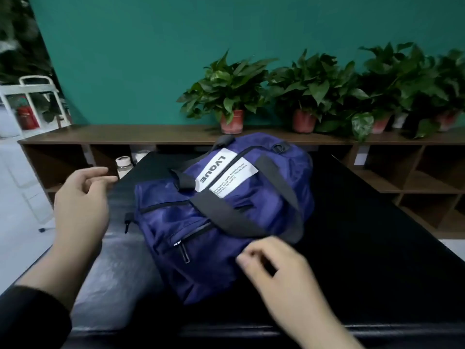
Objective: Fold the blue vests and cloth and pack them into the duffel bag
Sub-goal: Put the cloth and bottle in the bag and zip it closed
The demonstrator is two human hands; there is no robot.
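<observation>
A blue duffel bag (221,212) with black straps and a white label lies closed on the black table (364,235). My left hand (80,200) hovers left of the bag, fingers relaxed and holding nothing. My right hand (274,268) is at the bag's near right edge, fingers loosely curled beside a black strap; whether it touches the fabric is unclear. No vests or cloth are in sight.
A low wooden shelf unit (125,137) runs behind the table, carrying several potted plants (231,96). A bottle (123,166) stands in a shelf opening beyond the table's far left corner. A white cart (35,102) stands at far left.
</observation>
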